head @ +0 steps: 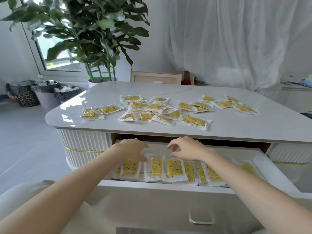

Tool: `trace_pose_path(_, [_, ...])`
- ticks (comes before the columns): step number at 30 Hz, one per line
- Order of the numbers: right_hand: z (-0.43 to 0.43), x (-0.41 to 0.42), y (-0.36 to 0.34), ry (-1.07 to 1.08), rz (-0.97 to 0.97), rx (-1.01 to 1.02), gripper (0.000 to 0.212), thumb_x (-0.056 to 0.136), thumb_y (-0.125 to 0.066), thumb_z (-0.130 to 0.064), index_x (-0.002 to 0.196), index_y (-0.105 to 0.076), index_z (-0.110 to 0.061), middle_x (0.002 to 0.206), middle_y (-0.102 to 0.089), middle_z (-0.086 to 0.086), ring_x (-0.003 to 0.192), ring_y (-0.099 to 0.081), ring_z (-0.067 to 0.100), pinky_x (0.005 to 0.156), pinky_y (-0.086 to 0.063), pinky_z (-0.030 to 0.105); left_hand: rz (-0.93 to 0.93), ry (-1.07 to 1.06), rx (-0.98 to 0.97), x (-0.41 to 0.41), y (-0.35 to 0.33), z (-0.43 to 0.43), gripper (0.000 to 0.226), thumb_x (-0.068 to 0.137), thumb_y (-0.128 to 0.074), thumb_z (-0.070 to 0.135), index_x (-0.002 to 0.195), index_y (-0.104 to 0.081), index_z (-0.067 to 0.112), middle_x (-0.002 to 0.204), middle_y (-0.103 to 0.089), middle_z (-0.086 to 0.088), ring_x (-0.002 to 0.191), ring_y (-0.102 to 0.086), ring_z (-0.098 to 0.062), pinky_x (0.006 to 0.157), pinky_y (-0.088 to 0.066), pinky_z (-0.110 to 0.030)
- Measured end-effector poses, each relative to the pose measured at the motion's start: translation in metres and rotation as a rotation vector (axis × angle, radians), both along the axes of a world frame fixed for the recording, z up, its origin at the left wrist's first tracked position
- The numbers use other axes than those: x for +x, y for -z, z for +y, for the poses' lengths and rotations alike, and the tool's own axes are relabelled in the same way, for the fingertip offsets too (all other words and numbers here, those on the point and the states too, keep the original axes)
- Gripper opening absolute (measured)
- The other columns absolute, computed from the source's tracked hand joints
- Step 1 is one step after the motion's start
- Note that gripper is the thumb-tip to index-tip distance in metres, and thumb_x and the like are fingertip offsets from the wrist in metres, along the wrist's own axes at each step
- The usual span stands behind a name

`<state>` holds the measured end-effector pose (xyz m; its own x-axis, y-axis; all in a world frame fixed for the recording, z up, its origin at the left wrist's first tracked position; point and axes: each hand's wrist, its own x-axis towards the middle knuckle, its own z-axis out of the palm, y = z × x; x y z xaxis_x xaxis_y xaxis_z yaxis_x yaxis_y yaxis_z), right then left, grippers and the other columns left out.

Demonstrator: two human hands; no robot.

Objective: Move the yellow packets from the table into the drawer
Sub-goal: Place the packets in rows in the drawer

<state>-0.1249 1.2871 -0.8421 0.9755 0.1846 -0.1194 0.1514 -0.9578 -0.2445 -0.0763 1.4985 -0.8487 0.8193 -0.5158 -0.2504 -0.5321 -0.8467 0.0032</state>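
On the one table [236, 132] I counted about eighteen yellow packets [196, 121], though the heap in the middle overlapped too much for an exact figure. The one open drawer [168, 186] held at least eight more of them in a row, with an arm hiding part of it. Two hands were over it, a left hand [133, 149] and a right hand [187, 149]. The drawer front bore one handle [201, 218]. Behind stood one potted plant [94, 31] and three bins [45, 97] lined with black bags.
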Motion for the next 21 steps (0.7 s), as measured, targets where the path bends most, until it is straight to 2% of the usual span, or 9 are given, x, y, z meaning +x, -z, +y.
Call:
trace_pose_path(3, [-0.004,0.000,-0.031,0.030,-0.107,0.081,0.030,0.090,-0.059,-0.032,0.119,-0.064,-0.027,0.112,-0.066,-0.007,0.100,-0.061,0.010,0.088,-0.051,0.032,-0.018,-0.002,-0.241,-0.002,-0.030,0.001,0.049,0.092,-0.053,0.044,0.137,-0.046,0.026,0.132,-0.056,0.007,0.118,-0.053,-0.013,0.100,-0.043,-0.030])
trace_pose_path(7, [-0.022,0.007,-0.061,0.138,-0.213,0.219,0.022,0.088,-0.060,-0.032,0.107,-0.068,-0.023,0.099,-0.068,-0.005,0.092,-0.063,0.011,0.081,-0.050,0.027,-0.117,-0.021,-0.457,0.004,-0.052,-0.007,0.031,0.095,-0.051,0.034,0.123,-0.059,0.024,0.117,-0.064,0.008,0.093,-0.056,-0.010,0.085,-0.046,-0.024])
trace_pose_path(11, [-0.048,0.028,-0.062,0.282,-0.230,0.212,0.031,0.091,-0.055,-0.030,0.120,-0.062,-0.021,0.126,-0.060,0.001,0.111,-0.057,0.017,0.094,-0.048,0.033,-0.230,-0.041,-0.559,0.021,-0.056,-0.026,0.028,0.095,-0.049,0.026,0.121,-0.060,0.023,0.117,-0.064,0.006,0.086,-0.059,-0.013,0.079,-0.052,-0.031])
trace_pose_path(13, [-0.058,0.037,-0.059,0.335,-0.150,0.183,0.041,0.093,-0.052,-0.031,0.132,-0.053,-0.018,0.137,-0.053,0.004,0.122,-0.052,0.022,0.100,-0.044,0.035,-0.253,-0.044,-0.576,0.032,-0.057,-0.037,0.030,0.095,-0.048,0.025,0.124,-0.057,0.023,0.120,-0.061,0.004,0.094,-0.057,-0.015,0.080,-0.050,-0.031])
trace_pose_path(16, [-0.069,0.054,-0.054,0.380,-0.023,0.091,0.052,0.096,-0.046,-0.039,0.144,-0.038,-0.019,0.148,-0.040,0.008,0.135,-0.037,0.030,0.108,-0.035,0.038,-0.310,-0.040,-0.530,0.049,-0.058,-0.056,0.036,0.095,-0.048,0.029,0.131,-0.050,0.026,0.132,-0.051,0.001,0.121,-0.044,-0.021,0.094,-0.045,-0.037])
trace_pose_path(18, [-0.074,0.067,-0.048,0.421,0.059,0.039,0.061,0.094,-0.043,-0.048,0.148,-0.029,-0.023,0.153,-0.033,0.008,0.140,-0.027,0.037,0.111,-0.029,0.042,-0.339,-0.031,-0.494,0.058,-0.059,-0.067,0.041,0.096,-0.047,0.030,0.137,-0.045,0.026,0.141,-0.043,0.001,0.131,-0.035,-0.022,0.102,-0.038,-0.037])
trace_pose_path(21, [-0.080,0.087,-0.042,0.461,0.080,0.014,0.066,0.088,-0.054,-0.047,0.145,-0.030,-0.025,0.153,-0.031,0.008,0.140,-0.021,0.039,0.108,-0.030,0.044,-0.342,-0.024,-0.404,0.074,-0.061,-0.084,0.047,0.097,-0.043,0.033,0.143,-0.036,0.025,0.148,-0.036,0.001,0.138,-0.028,-0.022,0.109,-0.029,-0.041])
